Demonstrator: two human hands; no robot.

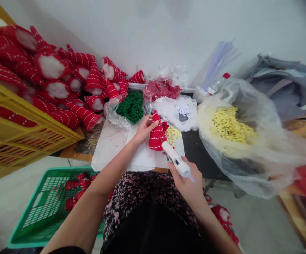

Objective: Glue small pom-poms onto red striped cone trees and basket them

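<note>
My left hand grips a red knitted hat with white dashed stripes near its pointed top. In my right hand is a white glue gun with a glue stick poking out of its back. Its nozzle meets the lower right part of the hat, though I cannot tell whether it touches. Beside the hat, small yellow pieces and a few red ones lie on white paper.
Green pompoms, red pieces, white beads and yellow pieces sit in plastic bags. Stuffed red striped hats pile up at left by a yellow crate. A green basket holds more below.
</note>
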